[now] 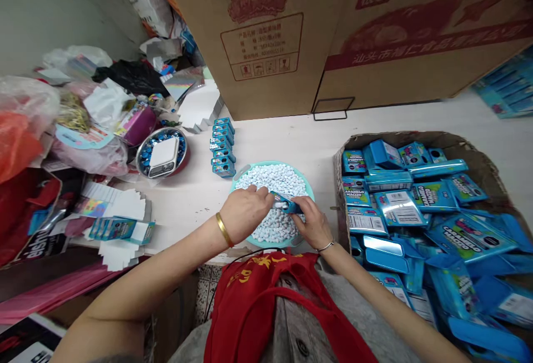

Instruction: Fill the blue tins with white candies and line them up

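Above a turquoise basin (308, 184) of small white candies (272, 232), my right hand (314, 224) grips a small blue candy box (288, 204). The box lies tilted, with white pieces showing at its left end. My left hand (249, 213) is closed, its curled fingers against that end of the box; what is between them is hidden. To the left of the basin, a row of small blue boxes (222, 149) stands on the table, some with white candies showing at the top.
A cut-down carton (338, 185) full of blue boxes (402, 207) stands at the right. A big cardboard box (270, 94) blocks the back. Leftward are a metal bowl (183, 166) with a white device (164, 157), stacked white cards (119, 255) and plastic bags (89, 155).
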